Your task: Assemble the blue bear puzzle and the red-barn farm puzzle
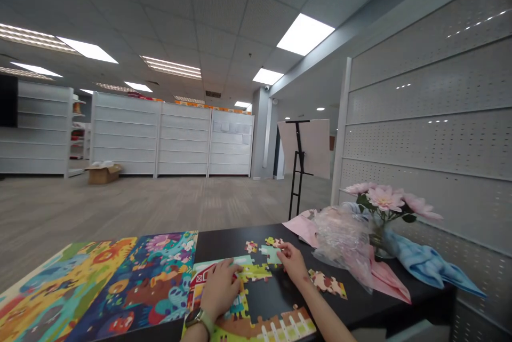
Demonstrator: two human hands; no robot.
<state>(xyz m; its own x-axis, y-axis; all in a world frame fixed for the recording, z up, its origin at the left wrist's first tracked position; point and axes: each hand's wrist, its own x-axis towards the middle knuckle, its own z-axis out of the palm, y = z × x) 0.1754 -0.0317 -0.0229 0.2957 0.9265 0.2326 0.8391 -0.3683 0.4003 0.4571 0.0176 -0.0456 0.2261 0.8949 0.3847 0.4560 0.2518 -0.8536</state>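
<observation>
A partly assembled jigsaw puzzle [256,272] with a farm picture lies on the black table, with a gap in its middle showing the dark tabletop. My left hand [221,286], a watch on its wrist, rests palm down on the puzzle's left part, fingers spread over the red barn area. At the puzzle's upper right, my right hand [294,263] pinches the edge of a pale green puzzle piece [271,254]. Loose pieces [251,246] lie beyond it, and a joined brown-and-cream cluster [328,283] sits to the right of my right wrist.
Two colourful finished pictures [156,283] cover the table's left side. On the right are crumpled clear plastic [344,240], pink cloth [390,280], a vase of pink flowers [384,198] and a blue cloth [432,262]. An easel [298,171] stands behind the table [224,236].
</observation>
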